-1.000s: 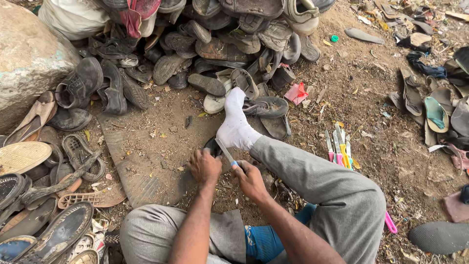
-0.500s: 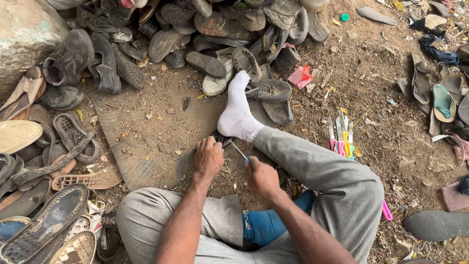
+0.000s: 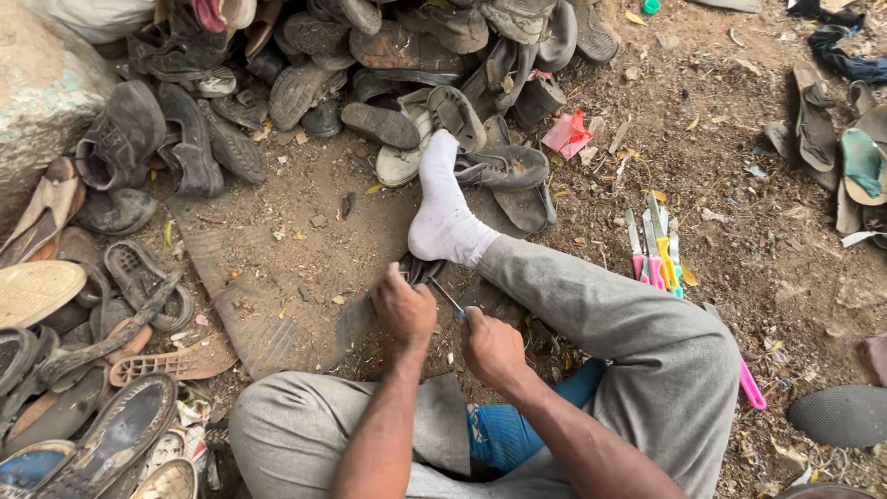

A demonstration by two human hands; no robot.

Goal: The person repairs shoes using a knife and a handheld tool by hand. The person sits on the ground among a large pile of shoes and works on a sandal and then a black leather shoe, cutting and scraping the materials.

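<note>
I sit on bare dirt with my right leg stretched out, a white sock (image 3: 443, 217) on its foot. Under the heel lies a dark shoe piece (image 3: 420, 270). My left hand (image 3: 405, 307) presses down on that piece, fingers curled over it. My right hand (image 3: 492, 346) is closed around the handle of a small knife (image 3: 447, 296), whose thin blade angles up-left toward the piece, between the two hands. What the blade touches is hidden by my left hand.
A heap of worn shoes and soles (image 3: 370, 65) fills the top, with more soles (image 3: 83, 370) at the left. A ridged rubber mat (image 3: 268, 277) lies ahead. Several coloured-handled knives (image 3: 654, 254) lie to the right, near a pink one (image 3: 750, 383). A big stone (image 3: 46, 92) stands far left.
The view has tilted down and drawn closer. My hands stay at the shoe piece under the heel, and the knife blade has swung a little between them.
</note>
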